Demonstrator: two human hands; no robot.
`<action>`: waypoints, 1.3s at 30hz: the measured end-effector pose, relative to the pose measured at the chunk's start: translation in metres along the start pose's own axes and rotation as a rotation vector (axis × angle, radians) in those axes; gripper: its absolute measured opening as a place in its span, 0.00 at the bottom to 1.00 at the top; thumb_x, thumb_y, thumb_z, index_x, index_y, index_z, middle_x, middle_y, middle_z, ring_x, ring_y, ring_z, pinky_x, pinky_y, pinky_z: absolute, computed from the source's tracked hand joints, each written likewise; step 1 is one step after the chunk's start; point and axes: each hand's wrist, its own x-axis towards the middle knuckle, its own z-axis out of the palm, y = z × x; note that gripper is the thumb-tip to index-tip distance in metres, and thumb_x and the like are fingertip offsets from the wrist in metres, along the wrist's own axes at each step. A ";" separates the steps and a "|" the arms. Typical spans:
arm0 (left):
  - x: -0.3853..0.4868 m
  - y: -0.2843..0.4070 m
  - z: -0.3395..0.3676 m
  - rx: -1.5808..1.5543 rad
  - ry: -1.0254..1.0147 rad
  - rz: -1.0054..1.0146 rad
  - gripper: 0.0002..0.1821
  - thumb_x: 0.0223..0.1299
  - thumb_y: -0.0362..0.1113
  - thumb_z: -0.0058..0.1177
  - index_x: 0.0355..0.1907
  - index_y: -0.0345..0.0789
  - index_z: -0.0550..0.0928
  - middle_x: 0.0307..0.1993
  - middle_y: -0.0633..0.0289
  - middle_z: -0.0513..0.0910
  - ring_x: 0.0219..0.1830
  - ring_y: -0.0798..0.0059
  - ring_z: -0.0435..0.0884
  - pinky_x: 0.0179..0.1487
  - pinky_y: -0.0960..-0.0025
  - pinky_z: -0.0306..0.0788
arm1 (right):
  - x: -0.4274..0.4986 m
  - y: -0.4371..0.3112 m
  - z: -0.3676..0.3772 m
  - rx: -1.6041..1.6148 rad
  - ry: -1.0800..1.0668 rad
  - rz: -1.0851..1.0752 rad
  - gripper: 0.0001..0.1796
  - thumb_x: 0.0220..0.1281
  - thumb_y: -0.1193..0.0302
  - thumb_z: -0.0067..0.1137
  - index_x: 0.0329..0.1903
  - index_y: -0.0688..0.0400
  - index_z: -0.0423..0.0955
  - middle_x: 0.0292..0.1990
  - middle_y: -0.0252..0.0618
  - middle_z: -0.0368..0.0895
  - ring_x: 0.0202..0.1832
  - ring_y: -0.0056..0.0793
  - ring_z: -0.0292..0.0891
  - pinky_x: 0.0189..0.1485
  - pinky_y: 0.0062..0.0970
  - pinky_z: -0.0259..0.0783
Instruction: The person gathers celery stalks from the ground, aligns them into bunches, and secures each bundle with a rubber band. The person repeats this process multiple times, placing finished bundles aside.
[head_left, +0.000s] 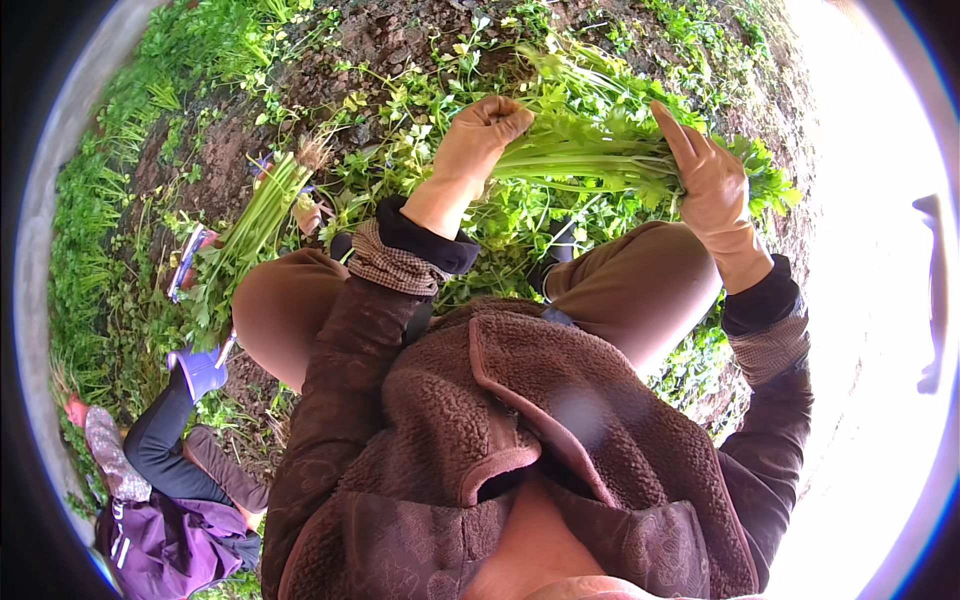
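A bunch of leafy celery (585, 161) with pale green stalks lies crosswise in front of my knees. At its left end is my left hand (480, 142), fingers curled and thumb against the forefinger; whether a stem is pinched there is hard to see. My right hand (709, 172) lies around the leafy right end, index finger stretched out and thumb hidden, with leaves (769, 180) sticking out past it. More celery (592, 82) lies just beyond the bunch. Left of my knee, a second celery bunch (259, 214) has its roots (313, 152) pointing away from me.
Loose celery leaves and trimmings (405, 157) cover the brown soil (382, 37). Rows of standing green plants (90, 247) run along the left. A co-worker in a purple garment (176, 540) and a blue boot (201, 371) is at lower left. Bright glare fills the right side.
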 end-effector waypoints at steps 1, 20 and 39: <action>-0.002 0.002 -0.001 -0.025 0.041 -0.031 0.08 0.69 0.40 0.63 0.43 0.37 0.86 0.34 0.66 0.87 0.33 0.79 0.80 0.41 0.76 0.76 | 0.000 0.000 0.001 0.003 0.027 -0.001 0.50 0.48 0.85 0.52 0.78 0.42 0.65 0.40 0.33 0.80 0.31 0.35 0.79 0.34 0.34 0.80; 0.002 0.025 -0.088 0.795 0.251 0.226 0.51 0.58 0.78 0.53 0.71 0.38 0.70 0.69 0.38 0.73 0.66 0.46 0.77 0.67 0.41 0.72 | -0.014 0.008 -0.017 0.059 0.005 0.057 0.31 0.57 0.77 0.55 0.65 0.45 0.80 0.43 0.34 0.84 0.38 0.39 0.84 0.39 0.36 0.81; 0.016 0.084 -0.112 -0.294 0.742 0.263 0.11 0.78 0.41 0.52 0.47 0.37 0.84 0.25 0.69 0.80 0.12 0.86 0.60 0.14 0.76 0.51 | 0.023 -0.026 0.038 0.381 -0.477 0.160 0.41 0.58 0.75 0.62 0.75 0.42 0.65 0.50 0.40 0.83 0.46 0.44 0.85 0.48 0.40 0.81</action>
